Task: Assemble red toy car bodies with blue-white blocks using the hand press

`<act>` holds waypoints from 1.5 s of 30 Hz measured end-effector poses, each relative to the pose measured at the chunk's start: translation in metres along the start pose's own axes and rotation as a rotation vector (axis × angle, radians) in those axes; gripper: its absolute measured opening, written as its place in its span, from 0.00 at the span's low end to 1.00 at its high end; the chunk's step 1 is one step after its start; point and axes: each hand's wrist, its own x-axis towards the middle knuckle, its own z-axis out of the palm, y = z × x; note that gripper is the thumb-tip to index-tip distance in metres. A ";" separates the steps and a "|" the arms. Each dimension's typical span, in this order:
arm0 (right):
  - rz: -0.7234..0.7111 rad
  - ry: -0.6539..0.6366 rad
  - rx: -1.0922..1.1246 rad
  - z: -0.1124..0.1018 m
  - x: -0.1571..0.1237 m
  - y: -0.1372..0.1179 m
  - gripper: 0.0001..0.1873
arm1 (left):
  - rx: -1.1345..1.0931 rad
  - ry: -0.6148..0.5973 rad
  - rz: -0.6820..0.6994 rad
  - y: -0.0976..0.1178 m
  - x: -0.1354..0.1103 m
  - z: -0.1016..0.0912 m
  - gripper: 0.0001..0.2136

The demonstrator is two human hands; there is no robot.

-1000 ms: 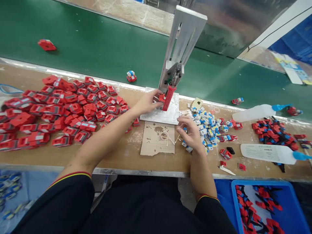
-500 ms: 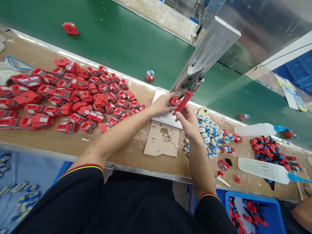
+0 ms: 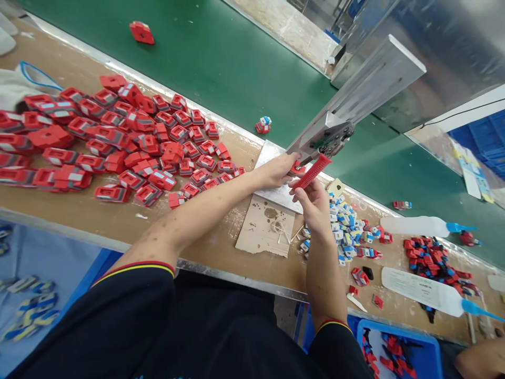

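A toggle clamp (image 3: 333, 138) is bolted to an upright metal bar over a metal base plate (image 3: 272, 152). My right hand (image 3: 315, 204) is closed round the lower end of its ribbed red handle (image 3: 313, 172), thumb in front and fingers behind. Just left of the handle, my left hand (image 3: 274, 171) pinches a small red plastic part (image 3: 296, 169) on the plate, below the clamp. The clamp and my fingers partly hide that part. Left of my forearm spreads a heap of red-and-grey toy vehicle bodies (image 3: 145, 139).
Small white-and-blue parts (image 3: 343, 229) are piled beside my right wrist. Stained cardboard (image 3: 256, 231) with cotton swabs lies before the plate. Squeeze bottles (image 3: 418, 287), red-and-black parts (image 3: 430, 258) and a blue tray (image 3: 432, 342) are at right. A green conveyor belt (image 3: 213, 73) runs behind.
The whole view has tilted and shifted slightly, so the bench and clamp appear displaced. Both hands stay at the clamp, the left on the red part and the right on the handle.
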 end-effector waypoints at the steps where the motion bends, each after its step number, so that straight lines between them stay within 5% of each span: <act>1: -0.012 -0.005 0.006 0.000 -0.002 -0.004 0.24 | 0.010 -0.001 0.009 0.000 -0.001 0.000 0.26; 10: -0.044 -0.031 0.063 -0.010 -0.022 -0.070 0.34 | 0.016 -0.029 -0.059 0.014 -0.003 -0.016 0.22; 16: -0.142 0.055 0.113 -0.020 -0.006 -0.102 0.33 | 0.008 -0.047 -0.123 0.020 -0.006 -0.023 0.25; 23: -0.165 0.028 0.095 -0.040 0.037 -0.130 0.34 | -0.113 0.219 -0.269 0.028 -0.019 -0.027 0.24; 29: -0.195 0.096 -0.043 -0.042 0.060 -0.123 0.40 | -0.397 0.267 -0.350 0.037 -0.047 -0.045 0.27; 35: -0.278 0.114 0.074 -0.040 0.075 -0.111 0.29 | -0.332 0.304 -0.277 0.082 -0.094 -0.065 0.31; 39: -0.306 0.115 0.036 -0.028 0.045 -0.092 0.32 | -0.114 0.367 -0.173 0.126 -0.113 -0.075 0.26; 43: -0.143 -0.163 0.050 -0.003 -0.010 -0.067 0.35 | 0.166 0.369 0.018 0.159 -0.114 -0.078 0.19; 45: -0.080 -0.200 0.123 0.007 -0.030 -0.055 0.31 | 0.240 0.342 0.128 0.168 -0.109 -0.075 0.18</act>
